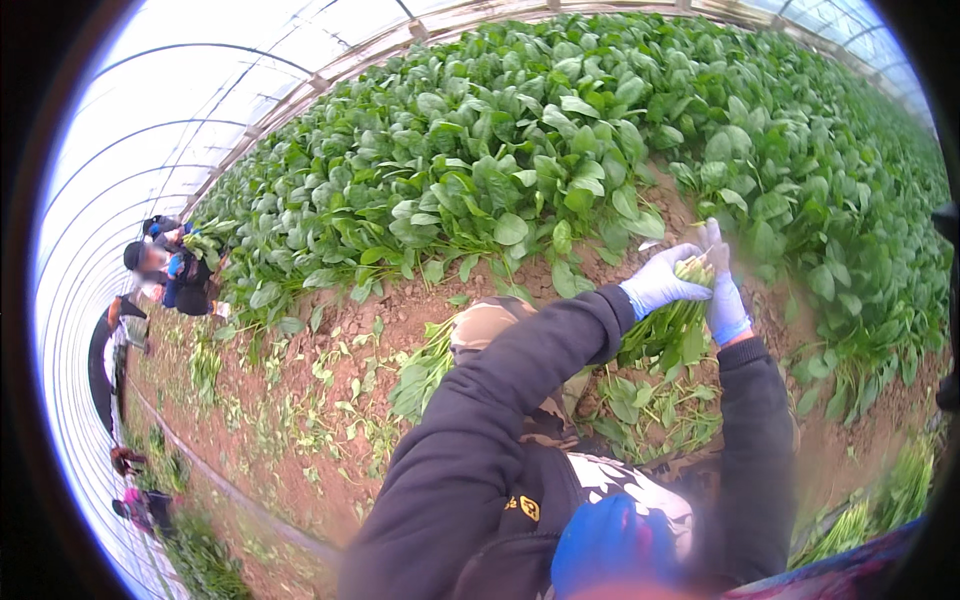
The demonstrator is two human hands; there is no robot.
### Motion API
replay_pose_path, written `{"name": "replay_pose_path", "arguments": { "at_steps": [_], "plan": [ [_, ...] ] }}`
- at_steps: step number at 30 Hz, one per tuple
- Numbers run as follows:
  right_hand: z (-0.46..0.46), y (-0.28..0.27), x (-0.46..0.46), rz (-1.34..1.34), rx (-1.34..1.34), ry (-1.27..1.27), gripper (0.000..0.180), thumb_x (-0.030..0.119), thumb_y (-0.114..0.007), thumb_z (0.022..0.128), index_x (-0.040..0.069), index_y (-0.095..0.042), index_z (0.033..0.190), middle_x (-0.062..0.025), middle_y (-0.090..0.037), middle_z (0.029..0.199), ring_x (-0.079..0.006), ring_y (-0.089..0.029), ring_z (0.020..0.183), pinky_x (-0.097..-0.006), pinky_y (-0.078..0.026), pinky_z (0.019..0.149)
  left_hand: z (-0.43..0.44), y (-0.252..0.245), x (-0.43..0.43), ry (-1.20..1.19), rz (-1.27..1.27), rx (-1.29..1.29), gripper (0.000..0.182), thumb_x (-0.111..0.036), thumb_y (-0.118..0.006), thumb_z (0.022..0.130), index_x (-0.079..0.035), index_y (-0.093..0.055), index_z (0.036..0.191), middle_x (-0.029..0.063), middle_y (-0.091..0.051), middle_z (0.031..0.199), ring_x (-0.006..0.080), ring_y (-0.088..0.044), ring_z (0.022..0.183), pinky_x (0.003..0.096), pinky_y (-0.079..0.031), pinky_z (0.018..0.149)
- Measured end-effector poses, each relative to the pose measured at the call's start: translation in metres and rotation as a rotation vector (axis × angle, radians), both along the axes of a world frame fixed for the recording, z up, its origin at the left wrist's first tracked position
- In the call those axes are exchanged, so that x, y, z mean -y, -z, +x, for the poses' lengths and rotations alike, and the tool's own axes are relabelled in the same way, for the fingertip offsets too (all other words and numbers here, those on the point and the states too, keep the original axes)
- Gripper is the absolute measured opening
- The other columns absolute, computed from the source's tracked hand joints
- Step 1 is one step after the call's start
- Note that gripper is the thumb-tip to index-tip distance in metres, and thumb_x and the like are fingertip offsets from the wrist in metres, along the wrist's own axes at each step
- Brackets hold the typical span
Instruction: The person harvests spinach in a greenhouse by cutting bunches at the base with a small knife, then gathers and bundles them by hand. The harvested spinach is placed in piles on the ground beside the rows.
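In a pale purple glove, my left hand (661,282) is closed around a bunch of spinach (673,330). The bunch's root ends point away from me and its leaves hang down towards my lap. My right hand (724,296), gloved the same way, is against the right side of the bunch, fingers pointing up past the roots. A thin pale strand shows between the hands at the root ends; what it is cannot be told. Loose spinach leaves (652,412) lie on the soil below the bunch. Standing spinach plants (510,180) grow just beyond my hands.
Cut spinach (420,375) lies beside my knee (487,322), and more bunches (862,517) lie at the lower right. Scattered leaves cover the soil (292,420) at left. Other people (184,270) work farther off at left. Arched greenhouse hoops (202,46) curve overhead.
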State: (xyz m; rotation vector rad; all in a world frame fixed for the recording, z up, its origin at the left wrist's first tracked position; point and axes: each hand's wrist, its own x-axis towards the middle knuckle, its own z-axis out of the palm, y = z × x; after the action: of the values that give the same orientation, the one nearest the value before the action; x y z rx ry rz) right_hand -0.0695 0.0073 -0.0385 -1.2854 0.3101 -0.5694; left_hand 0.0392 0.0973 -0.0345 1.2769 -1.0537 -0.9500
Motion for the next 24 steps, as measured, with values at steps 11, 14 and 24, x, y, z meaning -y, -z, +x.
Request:
{"name": "replay_pose_path", "arguments": {
  "at_steps": [11, 14, 24],
  "plan": [
    [-0.042, 0.023, 0.068, -0.249, -0.505, 0.257, 0.029, 0.027, -0.063, 0.092, 0.001, -0.069, 0.082, 0.0012, -0.061, 0.068, -0.0053, -0.057, 0.07, -0.0215, -0.043, 0.065, 0.021, 0.001, -0.002, 0.026, -0.104, -0.374, 0.036, -0.002, -0.079, 0.073, -0.002, -0.063, 0.106, 0.002, -0.068, 0.098, 0.0101, -0.063, 0.09, 0.0269, -0.05, 0.085],
    [-0.057, 0.026, 0.08, -1.153, -0.658, 0.139, 0.066, 0.002, -0.069, 0.068, 0.002, -0.049, 0.131, -0.0186, -0.047, 0.138, -0.0305, -0.046, 0.127, -0.0365, -0.039, 0.104, 0.024, -0.006, -0.004, 0.021, -0.146, -0.359, 0.035, -0.004, -0.079, 0.073, -0.002, -0.063, 0.104, 0.0014, -0.067, 0.097, 0.01, -0.062, 0.09, 0.027, -0.049, 0.085],
    [-0.027, 0.028, 0.013, -0.193, -0.246, -0.278, 0.071, 0.009, -0.079, 0.07, 0.004, -0.044, 0.13, -0.0035, -0.06, 0.112, -0.0151, -0.06, 0.097, -0.0299, -0.05, 0.086, 0.013, -0.023, -0.004, -0.043, -0.239, -0.518, 0.026, -0.002, -0.075, 0.073, -0.005, -0.063, 0.097, 0.0014, -0.067, 0.089, 0.0118, -0.063, 0.083, 0.028, -0.05, 0.08]
  ]
}}
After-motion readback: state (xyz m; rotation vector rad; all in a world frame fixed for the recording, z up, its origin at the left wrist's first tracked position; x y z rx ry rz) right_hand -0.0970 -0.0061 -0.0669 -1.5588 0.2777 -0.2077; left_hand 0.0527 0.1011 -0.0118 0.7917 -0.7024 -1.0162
